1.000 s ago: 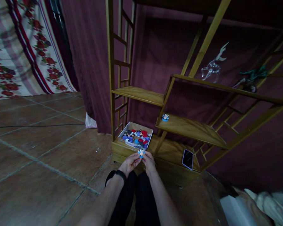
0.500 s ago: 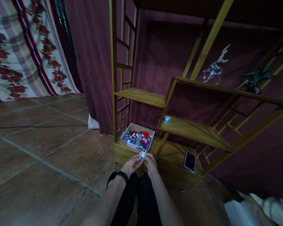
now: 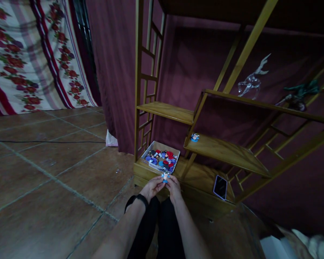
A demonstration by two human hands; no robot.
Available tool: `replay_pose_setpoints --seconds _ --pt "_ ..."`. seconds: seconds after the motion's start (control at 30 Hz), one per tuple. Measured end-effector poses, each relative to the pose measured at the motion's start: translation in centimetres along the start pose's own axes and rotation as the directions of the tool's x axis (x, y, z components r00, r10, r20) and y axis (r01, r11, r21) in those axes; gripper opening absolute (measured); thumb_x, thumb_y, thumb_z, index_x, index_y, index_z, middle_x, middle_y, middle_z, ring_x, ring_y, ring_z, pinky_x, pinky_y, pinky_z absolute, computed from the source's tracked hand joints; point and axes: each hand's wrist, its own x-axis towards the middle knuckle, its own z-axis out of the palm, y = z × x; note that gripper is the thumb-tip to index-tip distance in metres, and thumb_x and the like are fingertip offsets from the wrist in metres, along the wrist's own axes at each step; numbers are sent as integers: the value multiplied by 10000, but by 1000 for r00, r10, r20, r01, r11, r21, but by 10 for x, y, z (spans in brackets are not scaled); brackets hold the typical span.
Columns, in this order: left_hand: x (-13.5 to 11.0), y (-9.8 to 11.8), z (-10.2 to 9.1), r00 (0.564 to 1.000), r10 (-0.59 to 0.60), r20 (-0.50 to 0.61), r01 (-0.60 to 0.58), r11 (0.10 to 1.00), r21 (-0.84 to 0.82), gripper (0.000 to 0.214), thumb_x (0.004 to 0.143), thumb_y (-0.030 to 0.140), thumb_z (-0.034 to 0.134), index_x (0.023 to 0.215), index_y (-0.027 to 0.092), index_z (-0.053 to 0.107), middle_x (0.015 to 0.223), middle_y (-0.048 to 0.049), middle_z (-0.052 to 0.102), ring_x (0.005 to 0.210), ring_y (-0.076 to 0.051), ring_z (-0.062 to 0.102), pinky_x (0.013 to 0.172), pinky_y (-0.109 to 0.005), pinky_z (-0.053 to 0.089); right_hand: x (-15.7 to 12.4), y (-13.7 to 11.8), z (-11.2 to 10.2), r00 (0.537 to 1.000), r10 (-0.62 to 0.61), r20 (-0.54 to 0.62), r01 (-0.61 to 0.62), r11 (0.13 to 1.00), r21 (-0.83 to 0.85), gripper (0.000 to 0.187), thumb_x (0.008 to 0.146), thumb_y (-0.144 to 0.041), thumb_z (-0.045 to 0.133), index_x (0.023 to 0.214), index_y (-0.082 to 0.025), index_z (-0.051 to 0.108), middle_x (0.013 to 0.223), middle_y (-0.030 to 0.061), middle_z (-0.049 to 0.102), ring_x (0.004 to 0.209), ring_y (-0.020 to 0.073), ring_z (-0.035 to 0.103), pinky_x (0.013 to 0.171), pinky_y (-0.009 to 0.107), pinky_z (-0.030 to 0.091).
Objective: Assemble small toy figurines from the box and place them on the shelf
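My left hand (image 3: 153, 187) and my right hand (image 3: 174, 187) meet in front of my knees, fingertips pinched together on a small blue and white figurine (image 3: 165, 176). Just beyond them an open cardboard box (image 3: 161, 159) full of small red, blue and dark toy pieces sits on the bottom board of a wooden shelf unit (image 3: 229, 151). Another small blue figurine (image 3: 194, 137) stands at the left end of the low middle shelf. A dark band circles my left wrist.
A phone (image 3: 220, 187) lies on the bottom board to the right. A glass deer (image 3: 252, 81) and a dark green ornament (image 3: 299, 91) stand on the upper shelf. Maroon curtain behind, floral cloth at far left, a cable across the tiled floor.
The view has shifted, so the shelf and box sit further right in frame. Both hands stay together on the small figurine, with barely any movement.
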Motion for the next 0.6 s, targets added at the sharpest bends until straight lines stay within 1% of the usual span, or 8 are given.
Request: replay_pose_setpoints --seconds 0.1,0.2,0.43,0.6 --pt "1 -1 -1 1000 14 -11 -14 1000 -22 168 734 11 576 880 94 585 709 -65 637 571 -113 628 572 -183 534 -1 0 1 1000 7 26 -7 1000 27 320 580 -323 687 875 -204 649 888 44 679 835 188 622 732 294 477" --pt "2 -2 -2 999 31 -19 -31 999 -30 163 743 11 564 883 94 580 699 -59 634 557 -106 621 573 -184 534 -3 0 0 999 -13 41 11 999 32 312 569 -307 695 858 -198 656 878 46 682 842 191 621 745 298 475" --pt "6 -5 -2 1000 13 5 -13 1000 -4 165 741 16 570 888 92 575 696 -57 634 553 -106 623 550 -167 529 -4 -1 -2 1000 -25 12 25 999 38 279 546 -294 704 801 -192 658 830 37 683 807 189 623 731 305 479" --pt "9 -6 -3 1000 12 14 -12 1000 -2 181 748 15 561 913 91 568 715 -66 639 575 -113 630 559 -172 532 -3 -2 -2 1000 -9 -6 9 999 41 264 563 -294 693 806 -200 652 816 27 683 785 173 622 721 287 474"
